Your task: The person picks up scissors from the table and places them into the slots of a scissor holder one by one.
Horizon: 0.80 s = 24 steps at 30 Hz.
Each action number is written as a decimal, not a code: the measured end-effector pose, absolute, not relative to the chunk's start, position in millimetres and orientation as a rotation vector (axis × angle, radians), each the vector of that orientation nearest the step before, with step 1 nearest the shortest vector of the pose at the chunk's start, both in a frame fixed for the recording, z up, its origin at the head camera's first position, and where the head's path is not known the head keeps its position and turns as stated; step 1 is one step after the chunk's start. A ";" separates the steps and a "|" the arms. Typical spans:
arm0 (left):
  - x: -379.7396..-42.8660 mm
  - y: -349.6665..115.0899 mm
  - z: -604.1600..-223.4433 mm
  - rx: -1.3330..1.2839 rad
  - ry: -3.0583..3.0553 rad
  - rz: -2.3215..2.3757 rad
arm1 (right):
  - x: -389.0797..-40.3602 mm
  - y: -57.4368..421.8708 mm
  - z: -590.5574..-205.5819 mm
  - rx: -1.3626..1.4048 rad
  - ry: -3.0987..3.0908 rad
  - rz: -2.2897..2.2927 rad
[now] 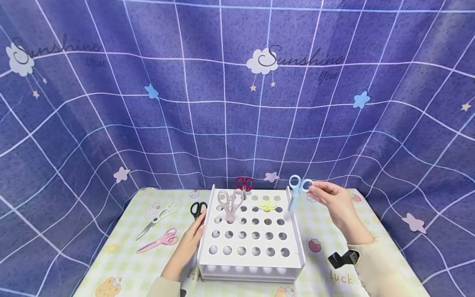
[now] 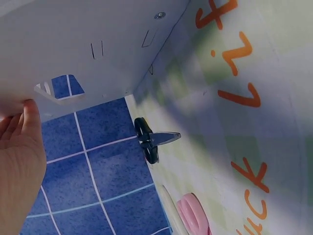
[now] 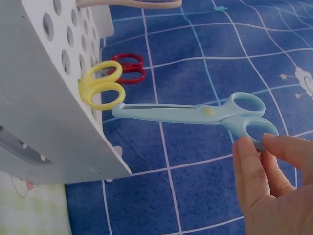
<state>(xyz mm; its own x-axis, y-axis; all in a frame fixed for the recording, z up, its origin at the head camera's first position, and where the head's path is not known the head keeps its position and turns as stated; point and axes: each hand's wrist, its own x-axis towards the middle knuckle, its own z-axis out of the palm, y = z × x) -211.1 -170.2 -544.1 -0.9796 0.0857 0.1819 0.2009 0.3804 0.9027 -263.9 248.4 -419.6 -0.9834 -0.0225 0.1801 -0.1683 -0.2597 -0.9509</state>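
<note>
My right hand (image 1: 335, 202) pinches a handle loop of light-blue scissors (image 1: 295, 193) between thumb and fingers. Their blade end points down over the right side of a white rack (image 1: 248, 259) with rows of round holes. In the right wrist view, the light-blue scissors (image 3: 166, 114) are closed, their tip beside yellow scissors (image 3: 100, 87). Against the rack's left side rests my left hand (image 1: 189, 239); its fingertips touch the panel in the left wrist view. Red scissors (image 1: 244, 184), mauve scissors (image 1: 230, 206) and the yellow pair stand in holes, handles up.
Left of the rack, black-handled scissors (image 1: 198, 209), white-handled scissors (image 1: 160, 214) and pink scissors (image 1: 158, 241) lie on the checked tablecloth (image 1: 122, 264). A blue gridded curtain (image 1: 237, 115) hangs behind and at both sides. A black wrist device (image 1: 343, 258) sits by the right sleeve.
</note>
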 end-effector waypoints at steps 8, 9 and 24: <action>-214.5 -169.6 -545.4 -0.239 -2.518 -1.691 | -265.4 241.5 -426.0 0.243 -1.866 2.415; -213.4 -168.7 -543.0 -0.234 -2.520 -1.695 | -265.5 240.6 -427.0 0.241 -1.868 2.412; -206.2 -164.6 -531.4 -0.221 -2.516 -1.701 | -263.4 229.0 -446.8 0.182 -1.961 2.304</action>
